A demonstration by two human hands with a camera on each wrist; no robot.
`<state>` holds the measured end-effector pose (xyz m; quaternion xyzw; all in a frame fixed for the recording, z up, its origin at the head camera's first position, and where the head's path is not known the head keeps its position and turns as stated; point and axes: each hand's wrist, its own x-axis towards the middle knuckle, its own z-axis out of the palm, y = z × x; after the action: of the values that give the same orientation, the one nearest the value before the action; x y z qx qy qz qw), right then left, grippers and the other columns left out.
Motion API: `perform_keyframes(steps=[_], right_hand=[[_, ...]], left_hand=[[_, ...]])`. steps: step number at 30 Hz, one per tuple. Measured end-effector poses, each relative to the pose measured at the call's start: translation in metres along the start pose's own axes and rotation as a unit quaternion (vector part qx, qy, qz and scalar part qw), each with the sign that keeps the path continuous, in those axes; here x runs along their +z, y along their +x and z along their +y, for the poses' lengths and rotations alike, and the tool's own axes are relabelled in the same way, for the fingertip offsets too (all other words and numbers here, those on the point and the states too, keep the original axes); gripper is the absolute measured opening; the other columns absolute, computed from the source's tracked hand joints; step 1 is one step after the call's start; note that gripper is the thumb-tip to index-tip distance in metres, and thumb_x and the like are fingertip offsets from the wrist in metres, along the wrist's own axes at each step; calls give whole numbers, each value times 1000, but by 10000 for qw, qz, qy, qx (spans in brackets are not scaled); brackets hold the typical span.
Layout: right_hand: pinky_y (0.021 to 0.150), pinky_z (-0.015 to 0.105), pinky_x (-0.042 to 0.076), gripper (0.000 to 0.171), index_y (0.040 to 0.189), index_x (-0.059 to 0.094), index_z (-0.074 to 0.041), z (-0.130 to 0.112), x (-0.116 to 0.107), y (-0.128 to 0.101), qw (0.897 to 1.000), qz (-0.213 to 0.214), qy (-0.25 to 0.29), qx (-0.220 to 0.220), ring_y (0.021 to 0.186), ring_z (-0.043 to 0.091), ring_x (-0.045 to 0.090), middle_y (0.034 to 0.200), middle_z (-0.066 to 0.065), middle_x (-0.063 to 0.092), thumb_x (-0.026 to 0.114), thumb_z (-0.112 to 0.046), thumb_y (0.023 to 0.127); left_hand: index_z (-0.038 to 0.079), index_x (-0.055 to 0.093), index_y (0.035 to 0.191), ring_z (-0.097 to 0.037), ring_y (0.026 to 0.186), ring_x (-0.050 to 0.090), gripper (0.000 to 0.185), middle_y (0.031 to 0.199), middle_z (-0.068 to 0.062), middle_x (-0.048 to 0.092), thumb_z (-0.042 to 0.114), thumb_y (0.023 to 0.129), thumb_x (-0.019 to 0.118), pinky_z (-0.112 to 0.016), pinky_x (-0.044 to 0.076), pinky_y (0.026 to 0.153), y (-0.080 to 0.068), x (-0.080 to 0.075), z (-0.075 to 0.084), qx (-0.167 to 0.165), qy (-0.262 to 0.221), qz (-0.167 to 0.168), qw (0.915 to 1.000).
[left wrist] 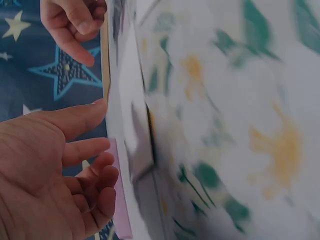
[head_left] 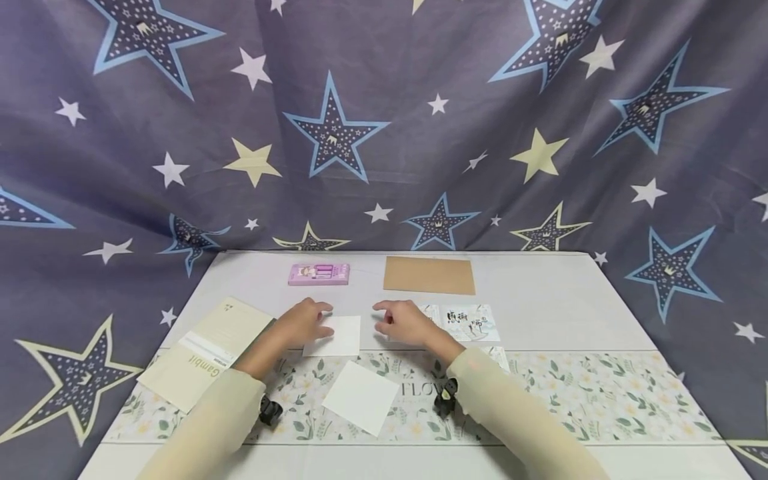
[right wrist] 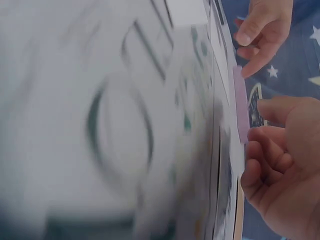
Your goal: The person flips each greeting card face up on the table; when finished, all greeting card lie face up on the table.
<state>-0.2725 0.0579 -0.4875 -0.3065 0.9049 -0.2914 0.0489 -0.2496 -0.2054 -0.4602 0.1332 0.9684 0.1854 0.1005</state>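
Observation:
My left hand [head_left: 305, 323] hovers at the left edge of a small white sheet of paper [head_left: 345, 337], thumb and index finger spread apart. In the left wrist view this hand [left wrist: 55, 175] shows loosely curled fingers with nothing in them. Facing it across a gap, my right hand [head_left: 408, 321] is held over the left end of some printed cards [head_left: 471, 323] with black brush-style characters, partly hiding them. The right wrist view shows that hand [right wrist: 287, 165] empty too, its fingers relaxed. A second white square sheet [head_left: 361, 398] lies turned at an angle nearer to me.
Toward the back lie a pink box [head_left: 319, 274] with a printed front and a flat brown kraft rectangle [head_left: 429, 275]. A cream book marked "Gambit" [head_left: 204, 353] lies left, partly under my left forearm. Another printed card [head_left: 498, 357] shows beside my right wrist. A flower-patterned strip [head_left: 588, 393] crosses the table.

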Motion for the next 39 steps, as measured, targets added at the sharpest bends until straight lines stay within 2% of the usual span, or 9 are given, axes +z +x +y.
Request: perform_keyframes(steps=[5, 11, 15, 20, 24, 26, 29, 35, 39], right_hand=[[62, 22, 45, 50, 137, 61, -1, -17, 16, 9, 9996, -219, 154, 109, 55, 5, 48, 66, -4, 62, 71, -23, 93], [59, 24, 42, 32, 102, 63, -7, -28, 25, 15, 9976, -451, -127, 508, 60, 11, 48, 69, -3, 56, 75, -35, 91], [61, 26, 44, 32, 96, 61, -10, -31, 27, 18, 9963, -484, -208, 686, 62, 13, 51, 69, -4, 57, 77, -38, 89], [82, 34, 55, 46, 119, 66, -6, -32, 31, 18, 9955, -446, -320, 772, 75, 16, 60, 75, -1, 65, 78, -37, 88], [105, 40, 51, 68, 144, 56, -5, -32, 34, 16, 9948, -350, -363, 880, 107, 22, 67, 107, 8, 75, 78, -36, 88], [107, 41, 50, 70, 145, 54, -6, -32, 35, 16, 9944, -314, -371, 938, 117, 26, 66, 122, 10, 72, 78, -36, 87], [104, 41, 51, 71, 146, 54, -7, -33, 35, 15, 9937, -292, -346, 1025, 113, 25, 67, 123, 10, 72, 79, -36, 86], [72, 31, 52, 72, 144, 50, -8, -34, 35, 15, 9927, -280, -91, 1170, 73, 14, 60, 83, -2, 67, 82, -33, 84], [64, 27, 46, 69, 141, 46, -7, -34, 34, 13, 9936, -138, 221, 1096, 65, 10, 55, 81, -7, 63, 82, -27, 85]], left_hand=[[-3, 55, 142, -20, 85, 52, 71, 102, -13, 58, 23, 83, 83, -42, 53, 83, -11, 0, -17, -234, -92, -82, 9997], [-4, 49, 147, -25, 94, 56, 82, 117, -21, 57, 25, 80, 86, -54, 52, 97, -17, 3, -29, -395, -111, -180, 9990], [-5, 48, 148, -27, 97, 57, 84, 120, -23, 57, 25, 79, 87, -56, 51, 100, -17, 4, -30, -397, -107, -172, 9990], [-2, 50, 147, -26, 98, 58, 82, 120, -21, 58, 25, 80, 86, -54, 52, 99, -18, 4, -30, -451, -16, -157, 9989], [0, 52, 146, -27, 99, 58, 79, 119, -21, 58, 26, 80, 86, -53, 52, 98, -19, 4, -27, -440, 43, -141, 9989], [0, 53, 145, -26, 99, 59, 78, 119, -20, 59, 27, 80, 86, -52, 52, 98, -18, 4, -26, -452, 54, -120, 9989], [0, 54, 145, -26, 100, 59, 77, 119, -19, 59, 27, 80, 86, -52, 52, 99, -19, 4, -25, -520, 32, -84, 9986], [2, 53, 144, -25, 101, 61, 76, 119, -16, 61, 26, 80, 86, -50, 53, 96, -19, 3, -24, -653, -160, 11, 9977], [7, 51, 143, -21, 88, 61, 69, 105, -9, 65, 22, 84, 83, -42, 54, 82, -18, 1, -24, -661, -447, 172, 9967]])
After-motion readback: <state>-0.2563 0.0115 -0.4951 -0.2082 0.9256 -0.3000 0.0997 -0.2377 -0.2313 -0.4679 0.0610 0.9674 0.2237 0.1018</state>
